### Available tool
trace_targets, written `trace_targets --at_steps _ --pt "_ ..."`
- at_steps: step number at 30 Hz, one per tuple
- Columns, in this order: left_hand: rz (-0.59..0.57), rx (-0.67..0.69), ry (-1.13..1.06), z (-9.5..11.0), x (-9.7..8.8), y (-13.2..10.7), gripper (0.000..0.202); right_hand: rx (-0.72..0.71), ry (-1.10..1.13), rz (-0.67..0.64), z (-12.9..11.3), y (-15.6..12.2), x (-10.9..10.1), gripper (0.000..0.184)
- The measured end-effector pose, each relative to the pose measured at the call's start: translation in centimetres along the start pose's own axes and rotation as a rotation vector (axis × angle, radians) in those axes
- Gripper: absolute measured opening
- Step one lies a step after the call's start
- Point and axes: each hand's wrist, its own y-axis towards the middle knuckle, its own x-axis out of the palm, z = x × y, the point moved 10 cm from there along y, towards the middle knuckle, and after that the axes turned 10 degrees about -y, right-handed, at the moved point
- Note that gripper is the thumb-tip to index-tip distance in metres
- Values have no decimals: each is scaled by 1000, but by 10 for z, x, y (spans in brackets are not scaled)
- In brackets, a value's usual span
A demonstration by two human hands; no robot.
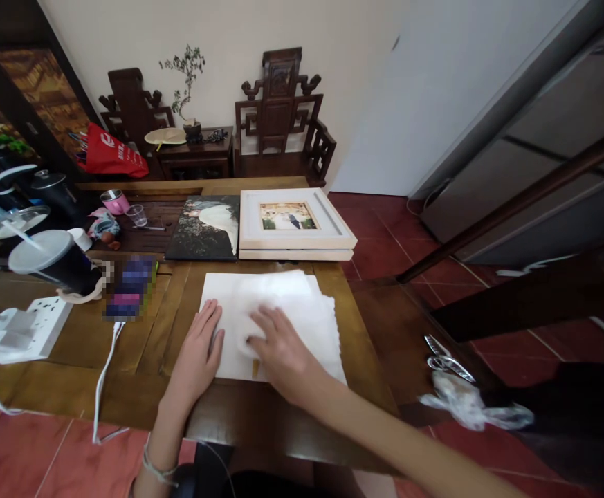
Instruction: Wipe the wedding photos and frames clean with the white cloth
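A flat white panel point(213, 285) lies near the table's front edge. On it is thin white tissue point(318, 325) with a ragged right edge, blurred around my fingers. My left hand point(201, 346) rests flat along the panel's left edge, fingers stretched out and thumb apart. My right hand point(284, 353) presses down over the panel's middle, its fingers bent onto the white tissue and smeared by motion. A small tan strip point(255, 368) shows on the panel beside the right hand.
Behind the panel are stacked framed pictures point(296, 243) and a dark photo print point(192, 228). To the left are a phone point(131, 287) on a cable, a lidded cup point(55, 259) and a power strip point(47, 325). Scissors point(450, 361) and a plastic bag point(468, 401) lie at right.
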Motion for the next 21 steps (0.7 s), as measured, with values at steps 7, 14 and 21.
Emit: trace_targets --at_steps 7,14,21 --pt "-17 -11 20 -1 1 0 44 -203 151 -238 -50 -57 -30 37" --pt "-8 -10 1 -1 0 0 44 -59 31 -230 7 11 -17 40" --pt "-8 -28 -27 -2 -1 0 44 -24 -172 -153 14 56 18 33"
